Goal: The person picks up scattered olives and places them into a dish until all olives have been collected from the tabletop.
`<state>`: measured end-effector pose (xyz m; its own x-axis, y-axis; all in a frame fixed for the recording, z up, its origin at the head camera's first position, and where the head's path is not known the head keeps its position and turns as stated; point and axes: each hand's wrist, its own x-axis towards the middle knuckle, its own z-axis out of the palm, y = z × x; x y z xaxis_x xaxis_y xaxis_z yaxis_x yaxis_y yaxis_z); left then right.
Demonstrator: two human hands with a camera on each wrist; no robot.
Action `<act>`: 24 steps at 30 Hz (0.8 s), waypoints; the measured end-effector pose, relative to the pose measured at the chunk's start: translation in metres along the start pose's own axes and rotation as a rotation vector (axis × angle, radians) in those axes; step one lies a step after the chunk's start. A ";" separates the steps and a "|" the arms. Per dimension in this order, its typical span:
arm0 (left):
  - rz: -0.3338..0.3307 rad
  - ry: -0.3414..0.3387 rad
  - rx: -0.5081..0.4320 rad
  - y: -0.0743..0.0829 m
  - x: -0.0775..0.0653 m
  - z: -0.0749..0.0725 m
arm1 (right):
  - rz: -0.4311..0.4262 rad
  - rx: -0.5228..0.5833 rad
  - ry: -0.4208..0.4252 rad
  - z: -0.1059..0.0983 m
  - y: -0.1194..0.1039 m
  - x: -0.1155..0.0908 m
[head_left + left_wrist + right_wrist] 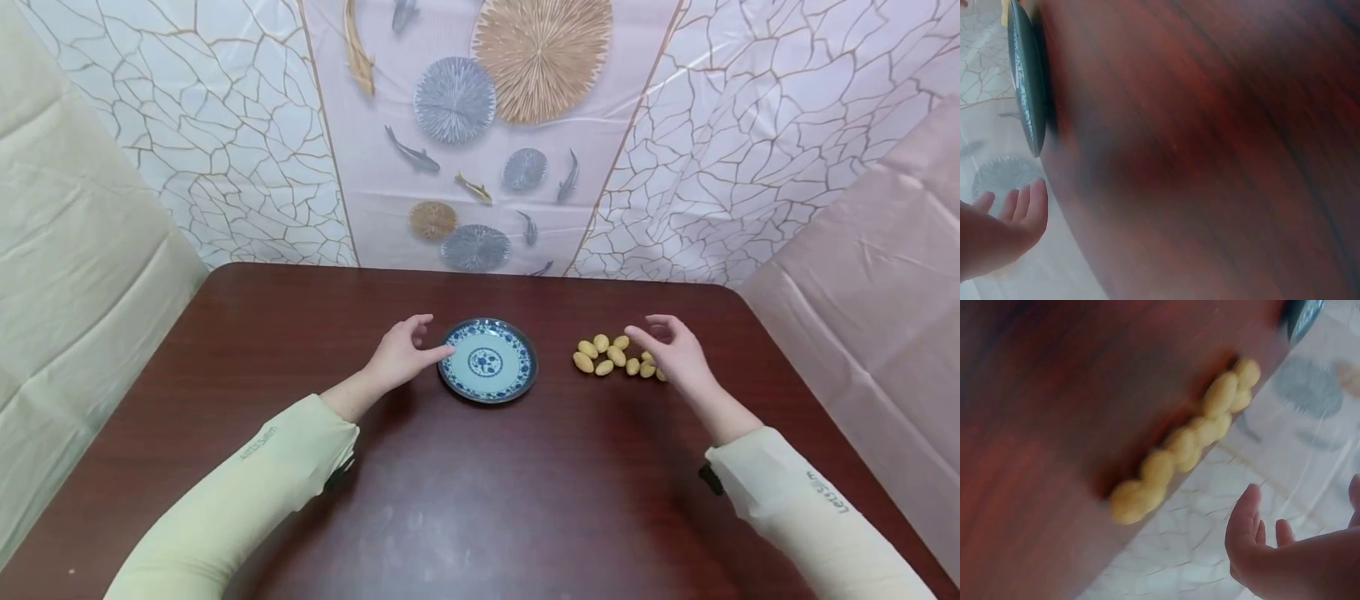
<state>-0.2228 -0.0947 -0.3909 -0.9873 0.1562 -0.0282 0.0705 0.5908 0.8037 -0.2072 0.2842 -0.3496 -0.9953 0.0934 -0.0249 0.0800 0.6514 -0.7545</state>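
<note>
A blue-and-white patterned plate (486, 360) with a dark rim lies on the table. At its left side is my left hand (397, 354), thumb and fingers spread apart with nothing between them; the thumb tip overlaps the rim in the head view. Several small yellow potatoes (617, 356) lie in a loose cluster to the right of the plate. My right hand (681, 357) hovers over the right end of this cluster, hiding part of it, its thumb and fingers parted and holding nothing. The right wrist view shows the potatoes (1182, 447) below the raised hand (1291, 556).
The dark red-brown wooden table (450, 500) stretches out in front of both arms. Behind it hangs a patterned backdrop (247, 142) with fish and round motifs. Pale cloth (870, 275) borders the table on both sides.
</note>
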 end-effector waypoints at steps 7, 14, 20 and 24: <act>-0.139 -0.013 -0.167 -0.004 0.006 0.012 | 0.245 0.185 0.021 -0.019 0.025 0.007; -0.179 -0.019 -0.322 -0.008 0.005 0.022 | 0.363 0.214 0.011 -0.026 0.047 0.012; -0.203 -0.007 -0.354 -0.009 0.005 0.030 | 0.428 0.263 -0.008 -0.026 0.063 0.016; -0.190 0.006 -0.331 -0.009 0.006 0.035 | 0.436 0.301 -0.023 -0.025 0.070 0.019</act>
<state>-0.2240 -0.0717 -0.4189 -0.9792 0.0628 -0.1927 -0.1630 0.3211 0.9329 -0.2189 0.3505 -0.3865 -0.8743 0.2886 -0.3902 0.4710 0.3103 -0.8258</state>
